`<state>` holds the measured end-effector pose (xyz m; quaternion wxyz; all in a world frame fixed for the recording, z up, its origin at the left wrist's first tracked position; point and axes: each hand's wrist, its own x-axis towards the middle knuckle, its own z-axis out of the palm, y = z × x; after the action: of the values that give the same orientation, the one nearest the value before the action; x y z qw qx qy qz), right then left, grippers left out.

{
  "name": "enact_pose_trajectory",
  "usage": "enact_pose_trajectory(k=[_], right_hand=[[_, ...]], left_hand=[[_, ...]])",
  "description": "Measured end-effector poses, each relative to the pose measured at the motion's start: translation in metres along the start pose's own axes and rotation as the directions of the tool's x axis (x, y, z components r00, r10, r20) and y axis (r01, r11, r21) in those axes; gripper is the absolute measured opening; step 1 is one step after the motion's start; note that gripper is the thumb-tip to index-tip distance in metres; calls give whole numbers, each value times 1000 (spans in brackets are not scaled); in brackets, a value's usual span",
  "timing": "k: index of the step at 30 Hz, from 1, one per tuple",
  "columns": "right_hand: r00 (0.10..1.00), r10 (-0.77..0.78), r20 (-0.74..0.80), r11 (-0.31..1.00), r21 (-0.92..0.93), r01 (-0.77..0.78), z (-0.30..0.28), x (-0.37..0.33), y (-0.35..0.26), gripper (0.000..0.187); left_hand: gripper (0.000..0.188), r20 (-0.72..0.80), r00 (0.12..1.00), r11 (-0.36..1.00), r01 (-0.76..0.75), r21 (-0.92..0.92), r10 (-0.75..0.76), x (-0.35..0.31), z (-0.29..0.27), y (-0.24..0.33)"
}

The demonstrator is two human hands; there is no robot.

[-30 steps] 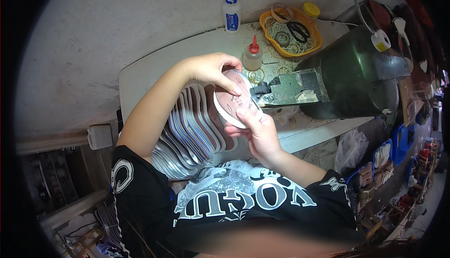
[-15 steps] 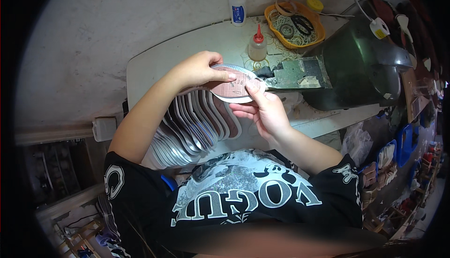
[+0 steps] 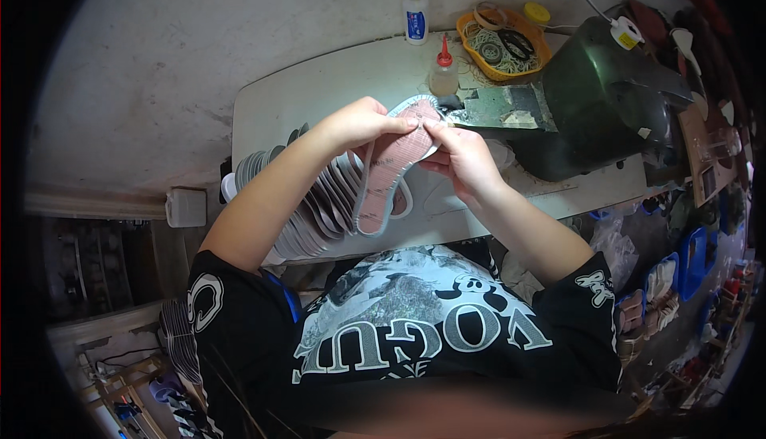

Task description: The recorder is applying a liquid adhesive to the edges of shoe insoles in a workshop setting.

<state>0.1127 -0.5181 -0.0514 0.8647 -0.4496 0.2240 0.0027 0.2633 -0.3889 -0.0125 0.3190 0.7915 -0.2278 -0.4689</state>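
Between both hands I hold up a shoe insole, its pinkish, marked underside facing me and a pale folded edge running round it. My left hand pinches the wide end from the left, thumb pressed on the face. From the right, my right hand grips the same end, its thumb close to the left one and the fingers behind. The narrow end hangs toward me over a fanned row of similar insoles on the table. Part of that row is hidden by my left forearm.
A dark green machine with a flat arm stands right of my hands. Behind are a red-tipped glue bottle, a white-and-blue bottle and a yellow basket of cords and tape rolls. The pale table meets the wall.
The insole has turned from lying crosswise to hanging lengthwise toward me, and its whole underside now shows. Both hands have shifted their grip to its wide end, thumbs closer together.
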Motion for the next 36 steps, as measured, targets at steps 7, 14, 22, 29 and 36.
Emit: enact_pose_trajectory(k=[7,14,22,29,36], right_hand=[[981,-125,147,974,-171,149,-6,-26,30,27],[959,-26,283,999,31,18,-15,-9,17,24],[961,249,123,900,-396,-183,-47,-55,-1,26],[996,-30,85,981,-186,46,-20,-26,7,29],[838,-45,544,646,-624,440,13,-75,-17,28]], left_hand=[[65,54,992,992,120,-40,-117,-10,17,8],[51,-17,1000,998,-20,-67,19,-7,14,-7],[50,-220,975,991,-70,-116,43,6,17,-7],[50,-120,990,962,-101,-255,72,48,-19,-15],[27,-567,758,809,-532,-249,323,89,-32,-122]])
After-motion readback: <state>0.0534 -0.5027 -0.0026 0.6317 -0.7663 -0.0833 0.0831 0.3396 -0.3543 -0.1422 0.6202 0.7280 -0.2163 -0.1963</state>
